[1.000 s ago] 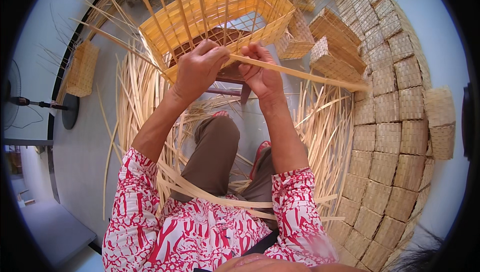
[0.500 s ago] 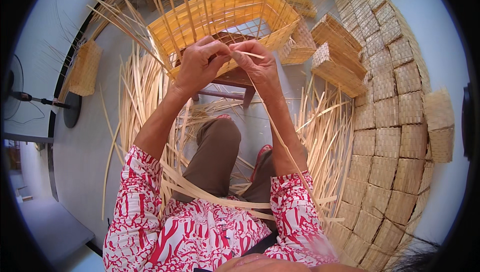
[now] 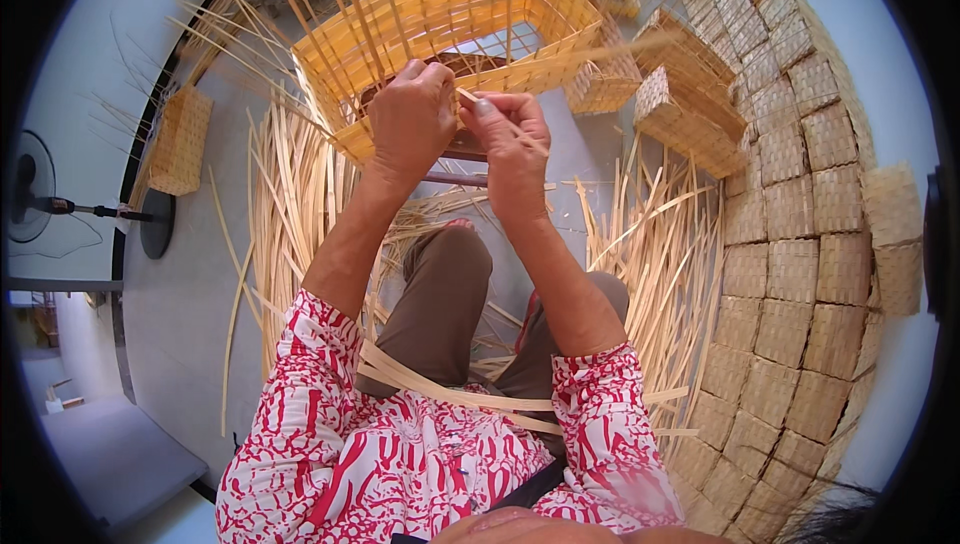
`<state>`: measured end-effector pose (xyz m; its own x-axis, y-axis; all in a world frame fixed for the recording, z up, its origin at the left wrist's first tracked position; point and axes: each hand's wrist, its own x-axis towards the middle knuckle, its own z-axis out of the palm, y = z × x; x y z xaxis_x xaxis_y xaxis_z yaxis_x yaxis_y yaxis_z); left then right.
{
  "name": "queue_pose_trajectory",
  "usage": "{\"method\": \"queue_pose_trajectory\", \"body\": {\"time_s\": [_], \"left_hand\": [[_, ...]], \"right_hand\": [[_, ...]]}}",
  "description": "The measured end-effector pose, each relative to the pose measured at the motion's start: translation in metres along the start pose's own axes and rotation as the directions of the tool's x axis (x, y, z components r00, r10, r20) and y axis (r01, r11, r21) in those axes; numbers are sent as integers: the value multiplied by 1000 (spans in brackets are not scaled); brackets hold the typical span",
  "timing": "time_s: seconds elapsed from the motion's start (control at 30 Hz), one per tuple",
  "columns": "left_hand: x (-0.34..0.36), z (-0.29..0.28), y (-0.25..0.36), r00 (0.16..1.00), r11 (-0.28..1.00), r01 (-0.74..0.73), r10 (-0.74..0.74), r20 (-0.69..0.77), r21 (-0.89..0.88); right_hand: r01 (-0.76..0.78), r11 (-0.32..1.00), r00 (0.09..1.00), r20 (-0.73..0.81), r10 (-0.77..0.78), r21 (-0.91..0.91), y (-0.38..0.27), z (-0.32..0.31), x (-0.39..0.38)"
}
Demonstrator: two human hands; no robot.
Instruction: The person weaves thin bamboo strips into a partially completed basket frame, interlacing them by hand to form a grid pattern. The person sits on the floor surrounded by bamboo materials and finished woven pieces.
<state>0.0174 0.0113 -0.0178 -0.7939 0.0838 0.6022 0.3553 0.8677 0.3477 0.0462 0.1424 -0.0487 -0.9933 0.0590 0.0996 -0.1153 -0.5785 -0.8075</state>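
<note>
A half-woven yellow basket (image 3: 345,47) with upright bamboo stakes rests in front of me on a dark wooden stool (image 3: 452,180). At its near side my left hand (image 3: 412,126) is closed, its fingers curled; what they grip is hidden behind the hand. Just to the right, my right hand (image 3: 512,149) is closed, pinching a thin pale bamboo strip (image 3: 467,97) between thumb and finger. A motion-blurred length of strip (image 3: 622,50) sweeps rightward beyond that hand, across the basket's near right corner. Several flat strips (image 3: 450,397) lie over my lap.
Loose bamboo strips cover the floor at left (image 3: 285,214) and right (image 3: 655,254). Finished woven baskets (image 3: 690,124) stand at the right, beside a long stack of woven pieces (image 3: 785,274). Far left are a standing fan (image 3: 155,226) and another staked basket (image 3: 182,144).
The long strip that ran down along my right forearm has swung up to the right. My left hand has turned and shifted right, and my right hand has tilted more upright.
</note>
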Motion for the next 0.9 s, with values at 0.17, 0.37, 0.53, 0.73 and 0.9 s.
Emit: {"method": "queue_pose_trajectory", "body": {"time_s": [0.17, 0.37, 0.53, 0.73, 0.9], "left_hand": [[-10, -10, -21, 993, 994, -94, 98, -66, 52], [-36, -60, -55, 997, 995, 73, -72, 14, -73], [-55, -55, -62, 952, 967, -237, 212, -219, -95], [-33, -19, -35, 948, 950, -310, 308, -82, -16], [-22, -11, -42, 962, 958, -262, 250, -109, -114]], "right_hand": [[-5, 987, 1000, 24, 9, -159, 5, -6, 2], [-176, 969, 971, -130, 200, 174, -13, -60, 32], [-290, 920, 945, -69, 318, 264, -11, -76, 36], [-218, 910, 970, -26, 242, 353, -18, -74, 38], [-233, 883, 960, -51, 277, 407, -20, -65, 29]]}}
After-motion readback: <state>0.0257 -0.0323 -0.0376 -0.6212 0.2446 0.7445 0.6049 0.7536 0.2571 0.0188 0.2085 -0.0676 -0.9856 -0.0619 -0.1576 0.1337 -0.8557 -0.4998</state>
